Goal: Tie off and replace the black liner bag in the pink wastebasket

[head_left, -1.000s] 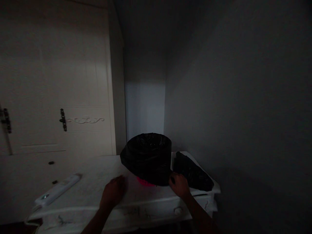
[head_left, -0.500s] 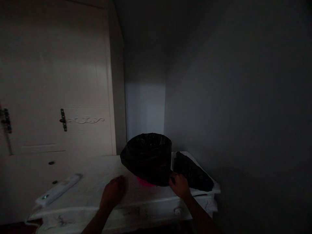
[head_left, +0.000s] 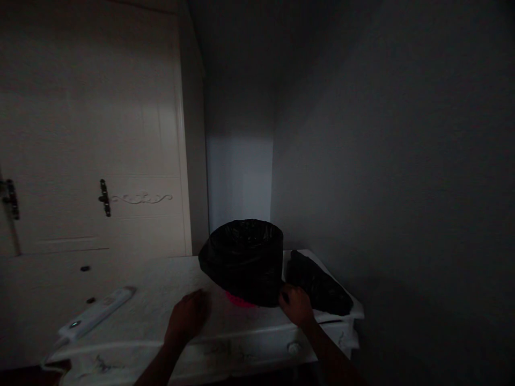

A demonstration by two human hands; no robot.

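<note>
A black plastic bag [head_left: 245, 262] lines and covers a bin on the white dresser top [head_left: 161, 284]; a strip of the bin's pink base [head_left: 240, 301] shows below the bag. My right hand [head_left: 296, 305] is closed at the bag's lower right edge, its fingers pinching the black plastic. To the left of the bin, my left hand [head_left: 189, 314] is held above the dresser top with its fingers curled, apart from the bag. The dim light hides its fingertips. Another black plastic bag [head_left: 317, 284] lies folded on the dresser, right of the bin.
A white power strip [head_left: 96, 312] with a cable lies at the dresser's left end. Behind and to the left stands a white wardrobe [head_left: 140, 134] with dark handles. A grey wall [head_left: 382, 177] rises along the right side.
</note>
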